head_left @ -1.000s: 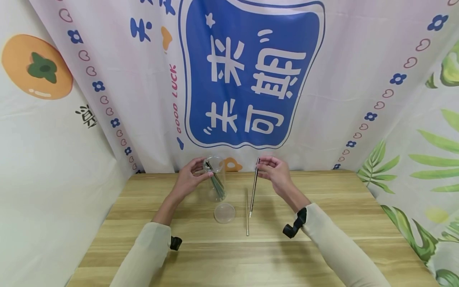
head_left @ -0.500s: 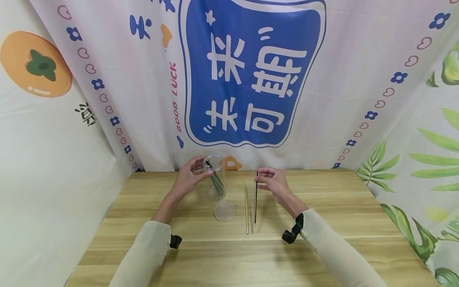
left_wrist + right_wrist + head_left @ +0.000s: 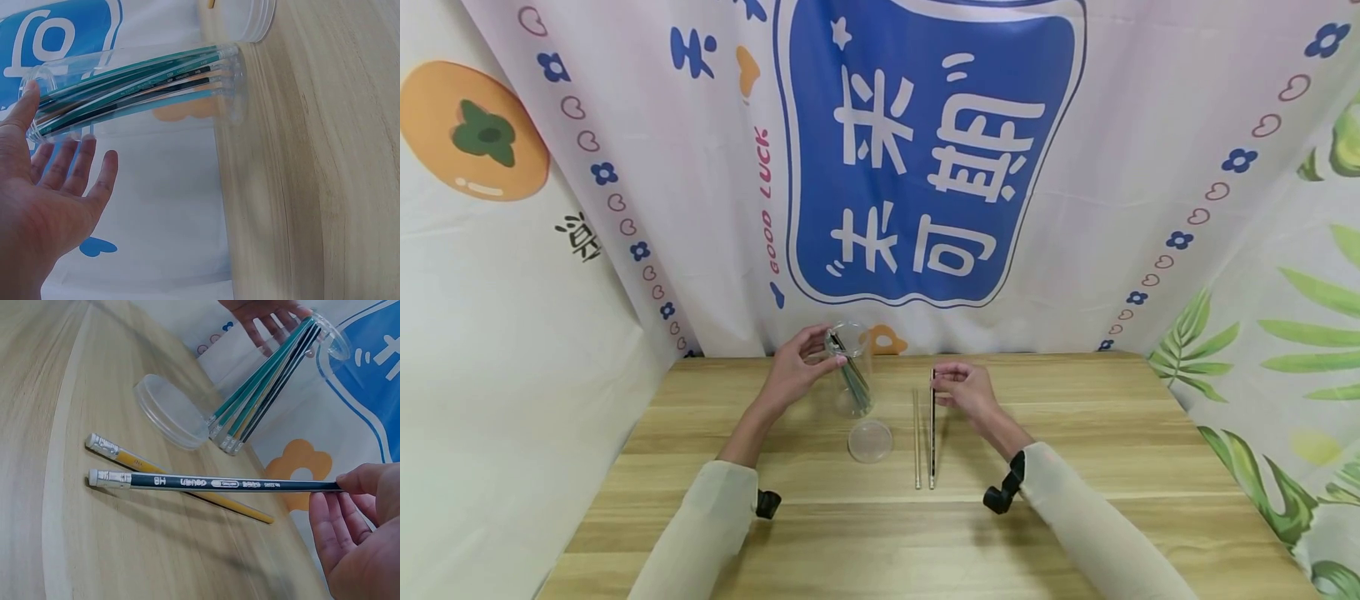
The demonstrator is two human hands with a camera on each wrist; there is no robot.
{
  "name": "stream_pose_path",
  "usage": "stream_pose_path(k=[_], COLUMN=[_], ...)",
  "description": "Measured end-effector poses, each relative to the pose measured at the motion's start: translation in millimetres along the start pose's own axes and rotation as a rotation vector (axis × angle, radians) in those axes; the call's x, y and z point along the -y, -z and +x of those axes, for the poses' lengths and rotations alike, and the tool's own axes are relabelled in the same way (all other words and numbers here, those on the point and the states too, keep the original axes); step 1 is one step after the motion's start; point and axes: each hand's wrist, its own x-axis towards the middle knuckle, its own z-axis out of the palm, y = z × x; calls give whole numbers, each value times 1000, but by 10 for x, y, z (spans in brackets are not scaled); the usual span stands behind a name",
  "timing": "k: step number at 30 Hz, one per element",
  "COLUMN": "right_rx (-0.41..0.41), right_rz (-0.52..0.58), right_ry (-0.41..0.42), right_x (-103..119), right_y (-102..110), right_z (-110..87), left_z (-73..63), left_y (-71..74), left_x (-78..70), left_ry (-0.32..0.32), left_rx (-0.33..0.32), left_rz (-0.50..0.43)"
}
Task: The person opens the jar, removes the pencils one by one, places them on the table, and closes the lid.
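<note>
My right hand (image 3: 967,390) pinches the upper end of a black pencil (image 3: 250,484), whose white eraser end points down toward the table, close to me. Just left of it a yellow pencil (image 3: 917,442) lies on the wood. My left hand (image 3: 798,367) holds a clear plastic jar (image 3: 137,59) near its open rim, thumb on one side and fingers on the other. Inside the jar, several green and black pencils (image 3: 265,387) lean together, their eraser ends at the bottom. A clear round lid (image 3: 870,442) lies in front of the jar.
The wooden table (image 3: 760,542) ends at the back against a printed cloth (image 3: 1037,325). Cloth with a fruit print hangs at the left, and a leaf-printed cloth (image 3: 1285,367) at the right.
My right hand has come lower and nearer, bringing the black pencil from a slant to nearly parallel with the yellow one. The left hand and the jar have stayed in place.
</note>
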Motion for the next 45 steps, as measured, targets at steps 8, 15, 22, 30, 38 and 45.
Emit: stream_pose_path(k=[8,15,22,30,38,45], right_rx=[-30,-75,-92,-84,-69,-94], right_rz=[-61,-122,-143,-163,-198,-284], right_ry=[-24,-36,-59,-47,-11,25], right_x=[-75,-172,-248,-322,-328,-329], right_y=[-32,-77,-114,-152,-182,-229], right_z=[44,68,70,82,95,112], left_z=[2,-8,-21,-39,-44,-25], left_y=[8,9,7,-1,3,10], left_x=[-12,-21,-10,-34,-45,-45], left_ry=[-8,-3,0,16,9,16], left_rx=[1,5,10,3,0,0], left_rz=[0,-4,-2,20,33,28])
